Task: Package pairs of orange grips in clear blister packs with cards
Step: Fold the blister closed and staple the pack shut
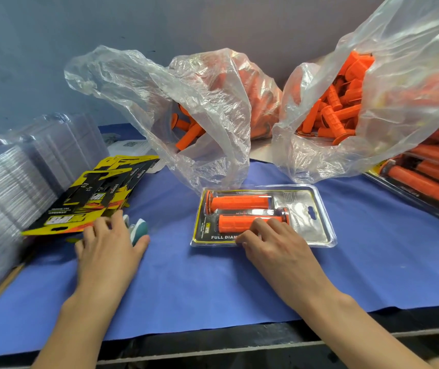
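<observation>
One blister pack (263, 215) lies flat in the middle of the counter (186, 288), on the blue cloth. Inside it I see two orange grips (239, 202), one above the other, and a printed card behind them with yellow edge. The pack looks closed already, so I judge that this pair is almost finished and the step in hand is the last pressing of the cover, or the check of it.

The right hand (271, 243) rests on the near edge of this pack. Its fingers (259, 225) are bent and they press down on the lower grip and on the plastic rim; the hand does not hold anything, it only pushes. The left hand (109, 243) lies open and flat on the cloth, with the fingertips touching the near edge of the stack of cards (85, 203) on the left. Just beside its thumb there is a small white and green object (138, 227); what it is I cannot tell.

Further left stands a pile of empty clear blisters (8, 187). Behind the pack are two plastic bags with loose grips, one in the middle (207, 102) and one to the right (346, 107). At the far right lie finished packs (431, 177).

The next move, in my judgement, asks for putting the closed pack to the finished ones on the right, while the left hand takes one card from the stack. The cards lie fanned and overlapping, so it needs care to lift only a single one.
</observation>
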